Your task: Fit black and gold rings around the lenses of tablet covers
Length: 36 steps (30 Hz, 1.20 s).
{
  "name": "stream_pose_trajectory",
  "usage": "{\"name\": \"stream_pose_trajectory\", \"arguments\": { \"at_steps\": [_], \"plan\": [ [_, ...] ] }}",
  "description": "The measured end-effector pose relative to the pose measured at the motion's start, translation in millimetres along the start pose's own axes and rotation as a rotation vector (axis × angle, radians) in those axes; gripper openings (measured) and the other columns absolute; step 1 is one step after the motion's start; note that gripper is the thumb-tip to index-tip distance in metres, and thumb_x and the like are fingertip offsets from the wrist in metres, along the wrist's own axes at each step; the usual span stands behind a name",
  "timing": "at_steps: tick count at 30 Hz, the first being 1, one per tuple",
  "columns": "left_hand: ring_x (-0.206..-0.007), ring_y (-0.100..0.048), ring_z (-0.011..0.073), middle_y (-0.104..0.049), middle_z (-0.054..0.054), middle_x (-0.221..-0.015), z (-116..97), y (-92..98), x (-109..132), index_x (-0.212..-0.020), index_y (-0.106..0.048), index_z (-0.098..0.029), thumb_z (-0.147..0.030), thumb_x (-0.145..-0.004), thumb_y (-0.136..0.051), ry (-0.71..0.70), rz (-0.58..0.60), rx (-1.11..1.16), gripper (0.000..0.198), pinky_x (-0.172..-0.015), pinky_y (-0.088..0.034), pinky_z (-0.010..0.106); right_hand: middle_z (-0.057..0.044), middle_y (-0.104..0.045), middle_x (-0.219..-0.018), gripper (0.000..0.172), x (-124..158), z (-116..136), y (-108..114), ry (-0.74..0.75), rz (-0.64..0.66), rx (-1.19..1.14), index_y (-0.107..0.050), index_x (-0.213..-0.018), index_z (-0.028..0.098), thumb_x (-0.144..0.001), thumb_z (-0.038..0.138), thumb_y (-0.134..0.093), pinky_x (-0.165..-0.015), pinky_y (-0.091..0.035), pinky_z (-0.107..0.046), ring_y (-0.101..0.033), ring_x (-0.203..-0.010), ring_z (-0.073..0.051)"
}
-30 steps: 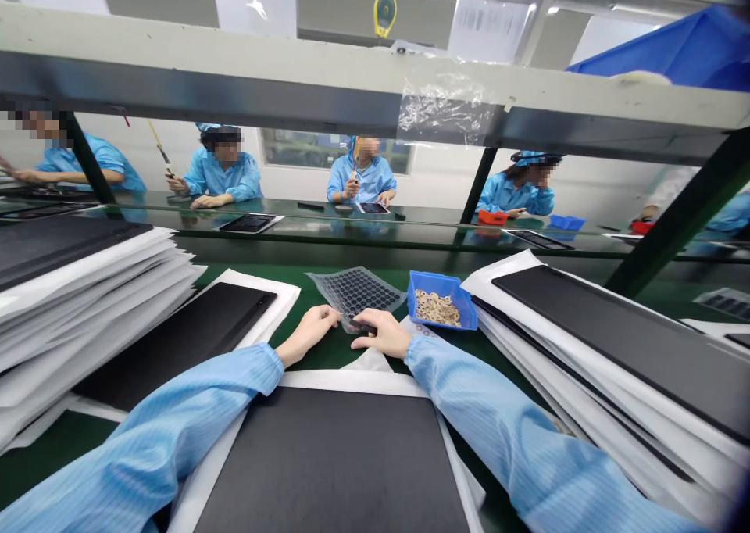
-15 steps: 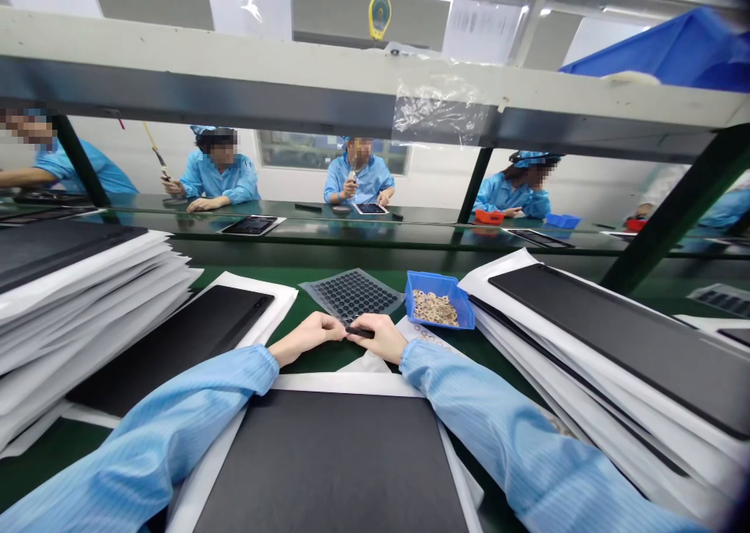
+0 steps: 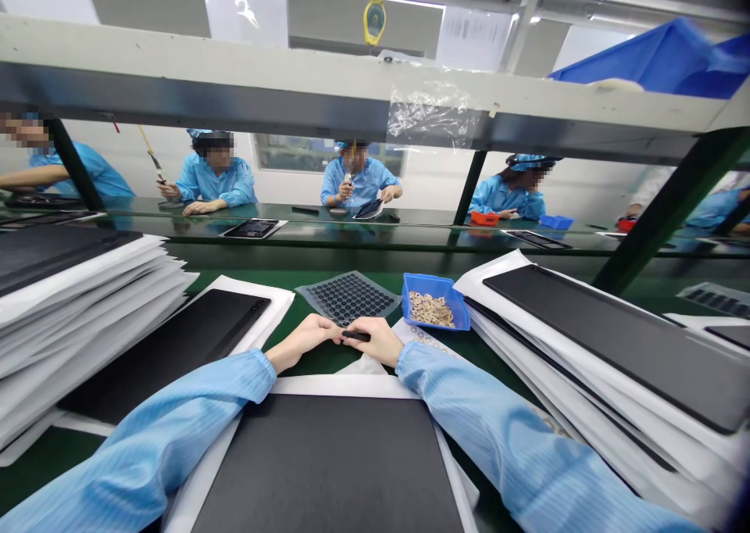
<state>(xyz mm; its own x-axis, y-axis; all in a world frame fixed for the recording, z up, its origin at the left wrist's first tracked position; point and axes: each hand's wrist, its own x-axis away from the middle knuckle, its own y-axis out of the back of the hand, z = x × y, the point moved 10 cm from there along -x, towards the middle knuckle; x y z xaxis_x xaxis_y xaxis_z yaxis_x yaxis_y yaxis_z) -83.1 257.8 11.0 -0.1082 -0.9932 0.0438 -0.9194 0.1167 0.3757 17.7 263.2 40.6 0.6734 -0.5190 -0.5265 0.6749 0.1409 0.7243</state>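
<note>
My right hand [image 3: 376,340] is closed around a short black stick-like tool [image 3: 356,335]; its exact kind does not show. Fingertips of my left hand [image 3: 308,338] are pinched together, meeting those of the right; whatever lies between them is too small to make out. Just beyond both hands lies a clear sheet of black round stickers [image 3: 349,296]. A blue bin [image 3: 462,315] of small tan rings [image 3: 430,309] stands to the right of the sheet. Below my hands, a large flat black panel [image 3: 333,463] rests on white sheeting.
Panels interleaved with white sheets form a stack at left [image 3: 76,314] and another stack at right [image 3: 609,338]. One more black panel [image 3: 176,345] lies left of my forearm. A shelf [image 3: 234,72] crosses overhead. Several co-workers in blue sit across the bench.
My hands stay together near the sticker sheet, nearly unmoved. The view has shifted slightly. Across the bench, the middle co-worker has tilted up a tablet-like piece.
</note>
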Motion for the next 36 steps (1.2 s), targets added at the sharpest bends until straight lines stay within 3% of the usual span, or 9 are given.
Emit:
{"name": "stream_pose_trajectory", "arguments": {
  "at_steps": [7,11,19,27,36],
  "plan": [
    [-0.065,-0.055,0.0170,-0.063,0.002,-0.063,-1.4,-5.1,-0.8,-0.064,-0.065,-0.014,-0.043,-0.063,-0.065,-0.061,0.039,0.000,0.029,-0.065,-0.039,0.027,-0.003,-0.067,-0.071,0.020,-0.9,-1.5,3.7,-0.046,-0.007,-0.031,-0.068,-0.077,0.016,-0.078,0.035,-0.067,-0.060,-0.042,-0.022,-0.058,-0.063,-0.013],
    [-0.066,-0.054,0.0167,-0.061,0.001,-0.062,-4.1,-6.3,-2.0,-0.061,-0.065,-0.015,-0.043,-0.065,-0.065,-0.118,0.051,-0.036,0.029,-0.067,-0.039,0.027,-0.001,-0.063,-0.066,0.026,-0.5,-3.1,5.2,-0.086,-0.001,-0.044,-0.067,-0.073,0.015,-0.081,0.040,-0.062,-0.057,-0.038,-0.022,-0.052,-0.059,-0.011],
    [-0.076,-0.058,0.0187,-0.067,0.004,-0.072,-4.2,-8.6,-3.6,-0.066,-0.067,-0.015,-0.037,-0.068,-0.063,-0.172,0.083,-0.035,0.022,-0.076,-0.042,0.028,0.004,-0.053,-0.055,0.021,0.7,-12.2,3.1,-0.170,0.051,-0.090,-0.066,-0.068,0.014,-0.082,0.027,-0.058,-0.052,-0.031,-0.021,-0.042,-0.051,-0.009],
    [-0.070,-0.058,0.0183,-0.065,0.003,-0.068,-4.9,-8.2,-0.4,-0.067,-0.067,-0.015,-0.035,-0.066,-0.062,-0.134,0.053,-0.063,0.021,-0.070,-0.041,0.028,0.001,-0.065,-0.066,0.018,1.6,-15.0,0.5,-0.217,0.078,-0.159,-0.070,-0.076,0.014,-0.079,0.030,-0.063,-0.056,-0.037,-0.021,-0.052,-0.059,-0.010],
    [-0.081,-0.062,0.0206,-0.070,0.003,-0.074,-8.9,-7.9,-1.0,-0.060,-0.065,-0.015,-0.029,-0.065,-0.049,-0.124,0.030,-0.096,0.021,-0.082,-0.043,0.029,-0.001,-0.070,-0.072,0.013,3.0,-21.9,-3.0,-0.249,0.062,-0.208,-0.072,-0.077,0.015,-0.073,0.026,-0.068,-0.063,-0.043,-0.022,-0.061,-0.068,-0.014]
  ]
}}
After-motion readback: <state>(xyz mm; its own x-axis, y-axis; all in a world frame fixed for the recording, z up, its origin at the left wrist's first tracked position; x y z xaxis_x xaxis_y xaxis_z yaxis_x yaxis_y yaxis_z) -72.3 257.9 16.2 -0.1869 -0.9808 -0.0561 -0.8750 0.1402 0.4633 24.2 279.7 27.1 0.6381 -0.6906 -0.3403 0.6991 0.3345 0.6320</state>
